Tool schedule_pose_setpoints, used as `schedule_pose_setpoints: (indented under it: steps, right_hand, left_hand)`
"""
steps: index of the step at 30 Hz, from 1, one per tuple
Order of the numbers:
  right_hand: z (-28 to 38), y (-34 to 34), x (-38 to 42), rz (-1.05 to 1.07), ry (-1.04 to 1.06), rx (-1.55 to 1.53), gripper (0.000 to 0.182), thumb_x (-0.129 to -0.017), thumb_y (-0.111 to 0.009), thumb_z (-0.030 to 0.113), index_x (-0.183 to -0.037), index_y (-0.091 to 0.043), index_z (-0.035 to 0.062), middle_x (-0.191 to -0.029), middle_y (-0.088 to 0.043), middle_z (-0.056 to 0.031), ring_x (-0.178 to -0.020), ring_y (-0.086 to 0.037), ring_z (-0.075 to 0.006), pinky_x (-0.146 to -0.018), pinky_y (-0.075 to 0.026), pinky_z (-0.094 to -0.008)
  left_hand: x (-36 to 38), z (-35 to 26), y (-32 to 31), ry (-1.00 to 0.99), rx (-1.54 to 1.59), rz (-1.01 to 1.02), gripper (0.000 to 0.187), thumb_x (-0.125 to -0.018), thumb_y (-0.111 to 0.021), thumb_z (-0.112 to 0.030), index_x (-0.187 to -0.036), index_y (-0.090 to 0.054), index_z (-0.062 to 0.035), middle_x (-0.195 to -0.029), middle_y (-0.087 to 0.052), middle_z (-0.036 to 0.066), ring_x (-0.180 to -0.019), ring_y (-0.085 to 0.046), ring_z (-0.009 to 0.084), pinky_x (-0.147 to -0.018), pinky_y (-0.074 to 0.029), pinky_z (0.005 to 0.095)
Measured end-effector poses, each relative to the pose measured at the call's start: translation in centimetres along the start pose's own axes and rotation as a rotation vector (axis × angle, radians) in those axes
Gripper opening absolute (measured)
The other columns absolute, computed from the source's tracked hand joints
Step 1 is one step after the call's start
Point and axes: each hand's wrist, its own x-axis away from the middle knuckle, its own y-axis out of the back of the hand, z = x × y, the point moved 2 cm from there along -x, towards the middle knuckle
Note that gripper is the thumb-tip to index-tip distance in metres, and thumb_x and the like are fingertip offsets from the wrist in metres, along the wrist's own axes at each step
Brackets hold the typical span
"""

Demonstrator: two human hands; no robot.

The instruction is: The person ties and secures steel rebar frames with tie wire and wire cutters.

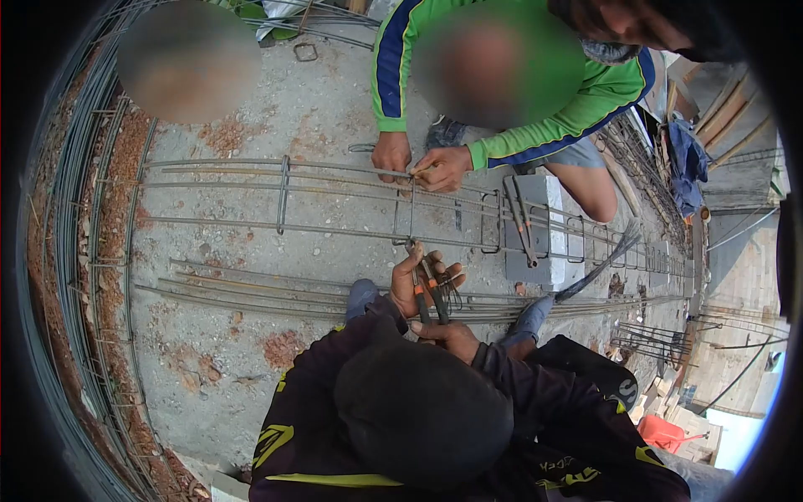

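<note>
My right hand [452, 338] grips the lower handles of end-cutting pincers [438, 299] with orange and black handles. The pincers' jaws meet a wire stirrup [411, 209] on the long rebar cage [335, 227]. Curled beside the tool, my left hand [403, 289] holds several thin dark tie wires [452, 294]; part of its grip is hidden by the handles. Across the cage, a co-worker in green sleeves pinches the upper bar and the stirrup's top with one hand [441, 170], while the other hand [391, 154] closes on the bar beside it.
Another long-handled pincers [520, 219] lies over a pale block [544, 268] under the cage. Loose bars [251, 287] run near my feet. Bundled rebar [71, 209] lines the left, and a red container [661, 432] sits lower right. A dark cap-like shape [425, 410] fills the lower middle.
</note>
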Motion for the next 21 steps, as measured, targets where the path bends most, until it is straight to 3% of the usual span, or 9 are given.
schedule_pose_setpoints:
  steps: [1, 3, 6, 9, 12, 14, 15, 17, 21]
  right_hand:
    - [0.2, 0.0, -0.3, 0.009, 0.019, -0.008, 0.027, -0.088, -0.065, 0.029, -0.074, -0.053, 0.0105, -0.059, -0.046, 0.0044, -0.044, -0.039, -0.0034, -0.035, -0.026, -0.0190]
    - [-1.3, 1.0, -1.7, 0.389, -0.136, -0.460, 0.019, -0.091, -0.061, 0.025, -0.082, -0.052, 0.0105, -0.061, -0.044, 0.0051, -0.045, -0.036, -0.0025, -0.035, -0.024, -0.0172]
    - [-1.5, 1.0, -1.5, 0.456, -0.215, -0.674, 0.014, -0.093, -0.057, 0.021, -0.088, -0.051, 0.0100, -0.065, -0.047, 0.0038, -0.049, -0.043, -0.0039, -0.036, -0.030, -0.0167]
    - [-0.3, 3.5, -1.3, 0.243, -0.054, -0.114, 0.026, -0.090, -0.061, 0.030, -0.095, -0.054, 0.0050, -0.073, -0.058, -0.0021, -0.061, -0.059, -0.0094, -0.039, -0.040, -0.0200]
    - [5.5, 2.6, 3.4, -0.141, -0.097, 0.894, 0.045, -0.083, -0.065, 0.035, -0.104, -0.054, -0.0032, -0.085, -0.064, -0.0127, -0.077, -0.067, -0.0214, -0.054, -0.052, -0.0294]
    - [3.8, 2.5, 4.0, -0.591, 0.273, 1.413, 0.054, -0.079, -0.066, 0.035, -0.107, -0.053, -0.0085, -0.094, -0.063, -0.0204, -0.088, -0.067, -0.0296, -0.070, -0.054, -0.0376]
    - [3.3, 2.2, 4.1, -0.635, 0.287, 1.366, 0.052, -0.080, -0.063, 0.032, -0.109, -0.050, -0.0093, -0.105, -0.058, -0.0266, -0.097, -0.062, -0.0363, -0.081, -0.049, -0.0442]
    - [2.0, 2.1, 3.1, -0.811, 0.363, 1.442, 0.042, -0.076, -0.062, 0.022, -0.103, -0.054, -0.0095, -0.098, -0.059, -0.0218, -0.093, -0.062, -0.0344, -0.072, -0.052, -0.0417]
    - [1.8, 4.3, 1.5, -0.576, 0.362, 1.263, 0.027, -0.075, -0.061, 0.013, -0.095, -0.064, -0.0038, -0.083, -0.066, -0.0173, -0.080, -0.068, -0.0314, -0.068, -0.054, -0.0399]
  left_hand:
    - [0.1, -0.2, -0.3, 0.011, -0.012, -0.014, 0.040, -0.090, -0.057, -0.046, -0.084, -0.061, -0.0076, -0.073, -0.062, 0.008, -0.101, -0.061, 0.0298, -0.102, -0.042, 0.0494]
    - [-0.2, 0.1, 0.4, 0.043, -0.039, 0.024, 0.038, -0.092, -0.055, -0.044, -0.076, -0.057, -0.0103, -0.063, -0.057, 0.004, -0.086, -0.061, 0.0257, -0.096, -0.045, 0.0465]
    - [-0.6, -0.1, 0.7, 0.018, -0.073, -0.094, 0.037, -0.096, -0.050, -0.036, -0.065, -0.045, -0.0159, -0.051, -0.045, -0.001, -0.061, -0.050, 0.0187, -0.079, -0.043, 0.0389]
    - [-1.0, -0.2, 1.1, -0.014, -0.141, -0.208, 0.037, -0.096, -0.048, -0.037, -0.065, -0.046, -0.0162, -0.051, -0.045, -0.002, -0.058, -0.051, 0.0184, -0.078, -0.044, 0.0394]
    - [-1.5, 0.6, 0.4, -0.071, -0.136, -0.353, 0.030, -0.096, -0.050, -0.030, -0.071, -0.045, -0.0153, -0.058, -0.040, -0.003, -0.054, -0.043, 0.0138, -0.069, -0.044, 0.0374]
    - [-2.0, 1.1, -0.1, -0.158, -0.237, -0.387, 0.033, -0.095, -0.051, -0.033, -0.067, -0.044, -0.0164, -0.058, -0.040, -0.003, -0.054, -0.043, 0.0143, -0.068, -0.044, 0.0366]
    - [-2.2, 1.3, -0.5, -0.148, -0.241, -0.421, 0.036, -0.096, -0.050, -0.035, -0.066, -0.044, -0.0163, -0.054, -0.041, -0.002, -0.054, -0.043, 0.0152, -0.066, -0.044, 0.0365]
    - [-2.1, 1.7, -1.6, -0.166, -0.304, -0.467, 0.038, -0.097, -0.048, -0.037, -0.066, -0.044, -0.0160, -0.053, -0.043, -0.002, -0.054, -0.047, 0.0151, -0.066, -0.046, 0.0370]
    - [-1.9, 1.0, -0.9, -0.117, -0.504, -0.406, 0.042, -0.096, -0.047, -0.044, -0.070, -0.047, -0.0117, -0.060, -0.051, 0.002, -0.060, -0.053, 0.0186, -0.068, -0.049, 0.0373]
